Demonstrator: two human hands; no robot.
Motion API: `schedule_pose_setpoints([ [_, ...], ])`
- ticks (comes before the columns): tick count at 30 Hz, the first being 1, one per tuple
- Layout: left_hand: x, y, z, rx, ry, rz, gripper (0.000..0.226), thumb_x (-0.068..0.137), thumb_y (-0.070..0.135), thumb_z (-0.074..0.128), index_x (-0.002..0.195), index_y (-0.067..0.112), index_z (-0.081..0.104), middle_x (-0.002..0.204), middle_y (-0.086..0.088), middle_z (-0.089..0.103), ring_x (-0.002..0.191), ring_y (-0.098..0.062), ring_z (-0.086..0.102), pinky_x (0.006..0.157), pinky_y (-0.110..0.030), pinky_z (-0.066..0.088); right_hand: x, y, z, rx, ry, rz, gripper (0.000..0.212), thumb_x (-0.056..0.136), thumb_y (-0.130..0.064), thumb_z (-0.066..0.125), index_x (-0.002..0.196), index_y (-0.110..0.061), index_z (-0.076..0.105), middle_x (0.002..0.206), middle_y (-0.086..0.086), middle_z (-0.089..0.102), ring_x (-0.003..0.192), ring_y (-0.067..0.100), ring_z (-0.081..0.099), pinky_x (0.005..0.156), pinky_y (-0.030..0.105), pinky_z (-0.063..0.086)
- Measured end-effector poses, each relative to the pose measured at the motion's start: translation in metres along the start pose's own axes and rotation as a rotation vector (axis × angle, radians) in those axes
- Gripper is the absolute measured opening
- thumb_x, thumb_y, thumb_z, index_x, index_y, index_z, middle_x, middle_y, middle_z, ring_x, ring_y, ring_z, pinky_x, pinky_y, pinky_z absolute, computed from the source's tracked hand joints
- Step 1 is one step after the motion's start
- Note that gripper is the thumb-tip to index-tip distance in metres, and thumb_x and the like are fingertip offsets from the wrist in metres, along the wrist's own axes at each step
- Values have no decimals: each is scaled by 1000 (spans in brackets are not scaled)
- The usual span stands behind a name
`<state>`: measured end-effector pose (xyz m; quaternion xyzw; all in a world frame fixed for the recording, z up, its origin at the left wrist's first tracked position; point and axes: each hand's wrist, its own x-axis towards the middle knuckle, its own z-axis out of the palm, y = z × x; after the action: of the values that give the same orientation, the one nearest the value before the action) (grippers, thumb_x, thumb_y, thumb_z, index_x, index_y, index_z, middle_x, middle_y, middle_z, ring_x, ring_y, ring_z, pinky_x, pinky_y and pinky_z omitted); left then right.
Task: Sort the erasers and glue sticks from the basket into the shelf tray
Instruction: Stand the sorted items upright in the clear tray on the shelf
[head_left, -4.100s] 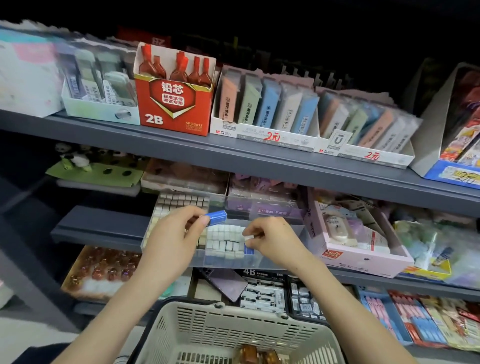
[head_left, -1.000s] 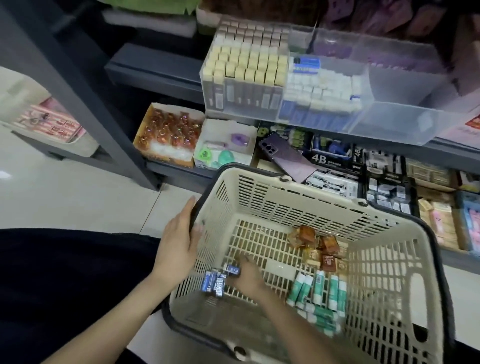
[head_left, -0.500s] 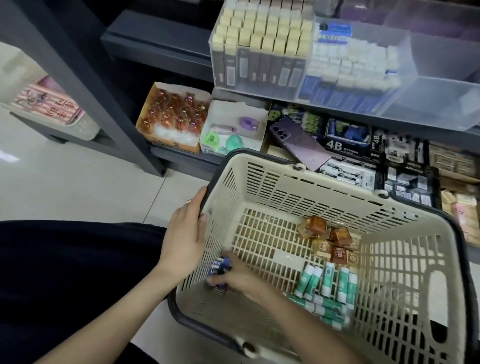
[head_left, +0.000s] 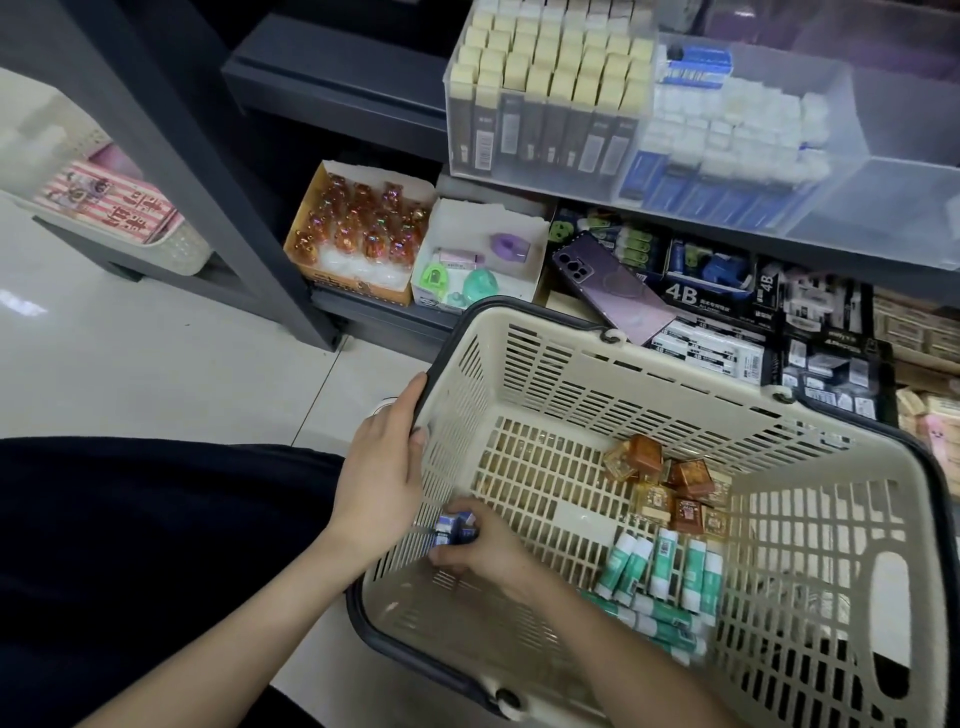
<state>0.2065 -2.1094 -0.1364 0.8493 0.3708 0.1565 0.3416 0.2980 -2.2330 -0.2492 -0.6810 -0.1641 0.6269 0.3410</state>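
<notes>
- Since 1 second ago, the right hand (head_left: 488, 545) has closed on the small blue-and-white wrapped erasers (head_left: 454, 529) that lay loose on the basket floor. About 4 seconds ago both hands were up at the shelf tray.
- Right hand: fingers and thumb are curled round at least 2 erasers, low against the left wall of the cream slotted plastic basket (head_left: 571, 374). The wrapper print is too small to read.
- Left hand (head_left: 382, 467): it grips the basket's dark left rim, just beyond the right hand.
- Green-and-white glue sticks (head_left: 660, 566) lie on the basket floor to the right of the right hand. Some lie side by side, others crosswise under them, and their labels are blurred.
- Amber and brown square packets (head_left: 670, 483) sit heaped just beyond the glue sticks.
- The clear plastic shelf tray (head_left: 883, 156) stands well beyond both hands. Its left compartment holds rows of cream-topped pieces in dark barcoded sleeves (head_left: 545, 78). The next one holds white erasers in blue sleeves (head_left: 727, 124).
- Below the tray are black boxes marked "4B" (head_left: 680, 296), with a purple phone (head_left: 613, 286) lying across them.
- Beyond the left hand are an orange card box of amber bear-shaped pieces (head_left: 358, 228) and a white card box of small purple and green items (head_left: 478, 254).
</notes>
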Motion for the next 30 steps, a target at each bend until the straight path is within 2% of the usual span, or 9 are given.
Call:
schedule_pose_setpoints([
  [5,-1,5,-2,69,32,-6,48,96,7,47,142,11,38,110,-10,59,100,-24,52,86,-41,47,-33,-32,-33,100,-14,-54,54,70,-4,80,114,-21,54,113,12,60,86,19,66,78,35,58],
  [9,-4,30,-10,144,217,141,38,92,28,46,121,8,59,112,-7,57,105,-18,47,92,-27,37,-84,-72,-61,78,62,-156,58,69,-8,82,116,-25,54,112,7,61,80,10,69,75,25,56],
  [12,-2,81,-20,-341,-45,-135,44,91,54,44,122,25,55,117,11,55,111,-7,51,90,-16,39,-128,-110,-73,25,164,-284,57,67,-13,84,114,-28,54,107,6,64,79,4,66,73,19,52],
  [15,10,117,-19,-1117,-464,-720,53,84,55,46,123,22,56,119,-7,66,111,-24,61,97,-41,47,-164,-142,-78,0,234,-429,55,69,-8,82,114,-26,54,94,-3,70,83,2,66,74,16,50],
  [17,19,133,-20,-1396,-573,-857,56,88,56,42,120,14,60,113,-17,68,99,-31,66,85,-48,52,-178,-156,-78,-35,291,-498,57,69,-7,82,114,-28,55,96,-5,71,88,4,67,78,17,51],
  [19,29,150,-25,-1514,-559,-924,56,90,54,42,110,6,65,103,-19,69,83,-30,68,69,-40,57,-187,-167,-77,-108,340,-532,60,68,-10,83,115,-34,55,102,-7,70,92,4,66,85,22,53],
  [23,38,173,-38,-1457,-458,-876,41,91,37,52,104,1,65,86,-19,70,64,-27,68,52,-32,55,-205,-179,-84,-331,393,-589,53,76,-34,76,117,-53,48,115,-18,58,102,-6,56,92,15,45],
  [26,41,179,-49,-1311,-349,-704,13,93,17,55,98,8,62,72,-8,69,59,-19,65,53,-29,52,-222,-189,-93,-385,410,-644,36,83,-50,55,118,-54,47,122,-20,53,114,-13,45,94,4,32],
  [30,43,195,-60,-1193,-301,-547,7,92,11,56,91,6,60,68,-8,63,51,-18,58,46,-26,45,-234,-201,-102,-226,370,-692,27,97,-25,47,115,-41,57,118,-19,63,106,-3,60,94,11,40],
])
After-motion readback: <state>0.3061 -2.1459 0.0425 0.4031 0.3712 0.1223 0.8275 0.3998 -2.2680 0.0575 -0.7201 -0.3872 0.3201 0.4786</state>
